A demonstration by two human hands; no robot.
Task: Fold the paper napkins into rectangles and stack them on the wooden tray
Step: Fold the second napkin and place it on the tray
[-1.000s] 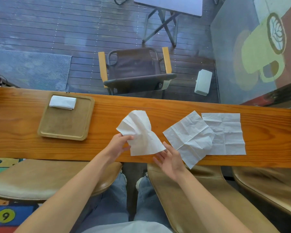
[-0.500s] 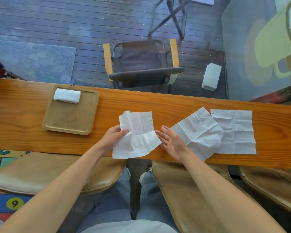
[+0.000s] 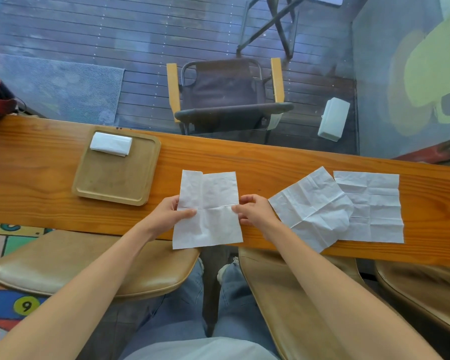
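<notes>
Both the left hand (image 3: 172,213) and right hand (image 3: 255,212) pinch a napkin (image 3: 208,209) at its side edges over the surface (image 3: 270,162); matching its corners before creasing should yield a neat rectangle for the tray (image 3: 115,193).

Only one readable mark here

A black "9" in a yellow circle on the colourful play mat (image 3: 26,305), bottom left under the stool.
</notes>
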